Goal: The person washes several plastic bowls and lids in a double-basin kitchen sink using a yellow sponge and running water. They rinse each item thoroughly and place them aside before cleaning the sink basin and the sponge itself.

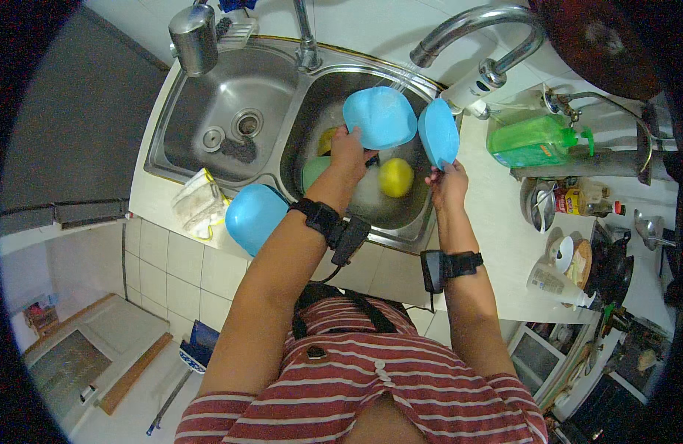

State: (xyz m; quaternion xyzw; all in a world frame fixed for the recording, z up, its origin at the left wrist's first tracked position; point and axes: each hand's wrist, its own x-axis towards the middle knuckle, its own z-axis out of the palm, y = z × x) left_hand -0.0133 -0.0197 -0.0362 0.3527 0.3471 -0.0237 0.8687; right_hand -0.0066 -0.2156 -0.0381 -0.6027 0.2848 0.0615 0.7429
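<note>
Over the right basin of a steel double sink (238, 180), my left hand (349, 149) grips a light-blue plastic bowl (380, 117) by its near edge, under water running from the curved steel faucet (485, 16). My right hand (451, 183) holds a second blue bowl (439, 133), tilted on its side at the basin's right edge. Below them in the basin lie a round yellow object (395, 177), another yellow item (327, 141) and a pale green one (314, 171), partly behind my left hand and forearm. A third blue bowl (255, 216) rests on the counter at the front left.
A cloth (200, 204) lies beside the left basin. Above that basin hangs a steel cylinder (194, 41). On the right counter are a green pump bottle (527, 141), a white pump bottle (557, 283), a sauce bottle (588, 204) and a steel bowl with a spoon (540, 208).
</note>
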